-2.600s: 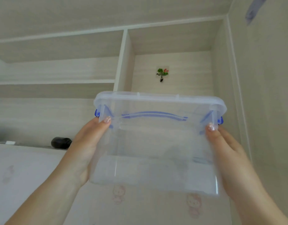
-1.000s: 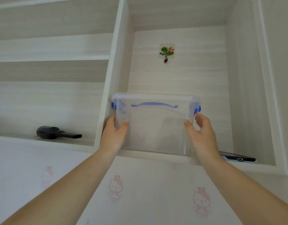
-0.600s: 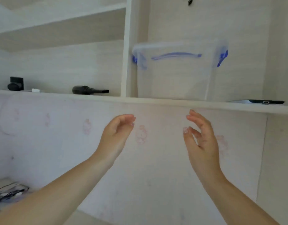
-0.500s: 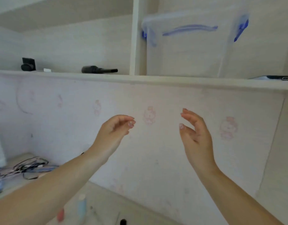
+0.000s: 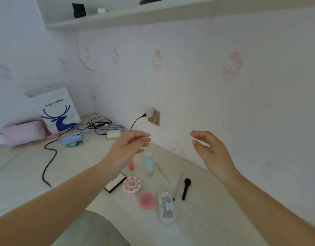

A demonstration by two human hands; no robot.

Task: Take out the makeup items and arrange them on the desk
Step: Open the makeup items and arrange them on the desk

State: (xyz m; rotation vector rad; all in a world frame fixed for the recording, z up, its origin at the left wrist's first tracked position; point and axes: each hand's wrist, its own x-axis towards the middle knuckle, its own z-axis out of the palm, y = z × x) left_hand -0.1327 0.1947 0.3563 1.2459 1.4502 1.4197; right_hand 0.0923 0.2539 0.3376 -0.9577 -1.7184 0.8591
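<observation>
Hiding a pink tube (image 5: 131,165), the left hand (image 5: 128,148) hovers, grip loose, empty.

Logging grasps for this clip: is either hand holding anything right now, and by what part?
Nothing is held. The left hand and right hand hover empty, fingers loosely curled, above the makeup items on the desk.

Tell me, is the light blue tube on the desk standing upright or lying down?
Upright. The light blue tube stands on its end on the desk, white cap on top, behind the round pink compact.
</observation>
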